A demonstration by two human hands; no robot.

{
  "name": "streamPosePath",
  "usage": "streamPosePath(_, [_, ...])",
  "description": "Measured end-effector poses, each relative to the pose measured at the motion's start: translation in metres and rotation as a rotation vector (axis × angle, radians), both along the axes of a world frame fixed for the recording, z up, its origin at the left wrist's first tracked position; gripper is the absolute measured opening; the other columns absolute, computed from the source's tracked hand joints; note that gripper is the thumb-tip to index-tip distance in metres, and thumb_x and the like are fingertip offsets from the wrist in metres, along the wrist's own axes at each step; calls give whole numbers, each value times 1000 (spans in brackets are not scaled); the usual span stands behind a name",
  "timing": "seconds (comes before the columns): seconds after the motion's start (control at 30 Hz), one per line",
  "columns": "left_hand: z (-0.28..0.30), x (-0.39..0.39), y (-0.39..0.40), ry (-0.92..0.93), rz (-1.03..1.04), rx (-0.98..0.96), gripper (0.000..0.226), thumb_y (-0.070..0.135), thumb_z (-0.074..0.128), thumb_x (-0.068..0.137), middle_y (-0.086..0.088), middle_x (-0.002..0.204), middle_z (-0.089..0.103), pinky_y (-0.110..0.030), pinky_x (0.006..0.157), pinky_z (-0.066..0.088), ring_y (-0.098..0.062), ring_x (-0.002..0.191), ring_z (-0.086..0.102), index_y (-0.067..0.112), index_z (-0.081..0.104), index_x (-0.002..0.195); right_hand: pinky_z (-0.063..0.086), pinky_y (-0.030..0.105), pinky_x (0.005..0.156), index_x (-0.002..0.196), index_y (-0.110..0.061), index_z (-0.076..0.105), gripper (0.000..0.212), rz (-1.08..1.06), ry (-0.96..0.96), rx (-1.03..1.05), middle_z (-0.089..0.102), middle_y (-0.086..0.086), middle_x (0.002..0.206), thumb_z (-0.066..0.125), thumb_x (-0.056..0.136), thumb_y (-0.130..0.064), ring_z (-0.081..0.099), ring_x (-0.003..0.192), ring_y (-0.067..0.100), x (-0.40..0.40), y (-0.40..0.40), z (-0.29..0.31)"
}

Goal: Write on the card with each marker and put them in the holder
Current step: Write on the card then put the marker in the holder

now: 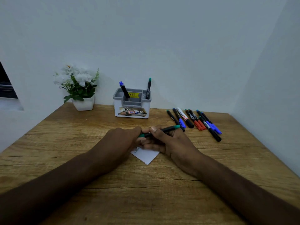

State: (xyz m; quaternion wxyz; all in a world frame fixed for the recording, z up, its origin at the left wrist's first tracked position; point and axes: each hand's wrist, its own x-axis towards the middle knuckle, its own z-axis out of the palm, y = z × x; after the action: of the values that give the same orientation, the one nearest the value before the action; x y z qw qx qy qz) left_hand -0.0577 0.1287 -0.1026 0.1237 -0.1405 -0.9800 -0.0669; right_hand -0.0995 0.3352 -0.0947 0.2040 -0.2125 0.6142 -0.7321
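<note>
A green-capped black marker lies level between my two hands at the table's middle. My right hand grips its barrel. My left hand closes on its green cap end. Under the hands lies a white card with some scribbles, partly hidden. The white and grey holder stands at the back by the wall. In it stand a blue-capped marker and a green-capped marker. Several loose markers lie in a row at the back right.
A white pot of white flowers stands at the back left of the wooden table. Walls close the back and the right side. A dark window edge shows at far left.
</note>
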Motion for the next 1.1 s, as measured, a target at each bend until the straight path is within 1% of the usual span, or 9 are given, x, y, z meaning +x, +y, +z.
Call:
streamPosePath(0.23, [2, -4, -17, -6, -174, 86, 14, 32, 47, 110, 7, 93, 70, -37, 70, 53, -8, 71, 61, 26, 56, 118, 66, 36, 92, 123, -3, 74, 40, 125, -60, -67, 77, 29, 118, 56, 100, -31, 79, 107, 33, 3, 0, 2])
streamPosePath(0.37, [3, -4, -24, -25, -239, 235, 45, 54, 30, 106, 14, 89, 69, -19, 66, 47, -2, 75, 63, 23, 59, 120, 64, 41, 97, 103, -10, 81, 38, 148, -147, -162, 74, 34, 119, 51, 102, -34, 77, 112, 40, 7, 0, 7])
streamPosePath(0.5, [1, -6, -26, -29, -273, 331, 35, 46, 32, 109, 19, 84, 64, -10, 67, 41, -3, 79, 64, 24, 59, 107, 62, 46, 100, 114, -13, 76, 43, 123, -126, -126, 74, 34, 120, 47, 103, -42, 75, 116, 43, 7, -1, 10])
streamPosePath(0.57, [1, -5, -24, -55, -285, 398, 31, 39, 34, 110, 20, 89, 69, -9, 70, 44, -1, 85, 68, 24, 60, 103, 65, 42, 92, 119, -12, 74, 48, 25, -22, -76, 78, 29, 113, 45, 103, -47, 79, 106, 40, 5, -2, 9])
streamPosePath(0.67, [2, -4, -22, -168, -277, 566, 34, 30, 35, 113, 18, 117, 75, -10, 81, 53, 5, 107, 70, 13, 63, 106, 64, 31, 68, 101, -8, 78, 52, -288, 136, -4, 81, 21, 97, 46, 106, -49, 75, 73, 24, -2, 1, 6])
streamPosePath(0.8, [2, -5, -24, -206, -257, 569, 24, 36, 66, 101, 17, 124, 73, -19, 82, 59, 6, 111, 68, 14, 60, 106, 65, 27, 64, 90, -5, 75, 46, -394, 72, -32, 79, 19, 85, 52, 109, -40, 76, 67, 21, -15, 8, 3])
streamPosePath(0.9, [2, -4, -22, -184, -202, 564, 58, 42, 90, 78, 20, 122, 68, -23, 75, 64, 5, 104, 70, 18, 60, 120, 67, 35, 77, 85, -7, 75, 13, -332, 120, 63, 79, 15, 84, 74, 98, -10, 76, 77, 27, -22, 9, -2])
streamPosePath(0.97, [4, -3, -19, -179, -188, 601, 67, 43, 94, 72, 24, 123, 64, -23, 73, 64, 4, 102, 70, 21, 60, 125, 64, 41, 82, 86, -4, 76, 10, -330, 217, 201, 79, 16, 84, 78, 84, 5, 76, 81, 28, -24, 10, -4])
streamPosePath(1.1, [6, -3, -17, -209, -165, 616, 63, 44, 95, 69, 41, 113, 62, -24, 71, 64, -3, 89, 73, 20, 59, 115, 67, 42, 81, 87, -11, 80, 5, -353, 352, 402, 80, 4, 80, 79, 83, -7, 78, 76, 19, -20, 4, 0])
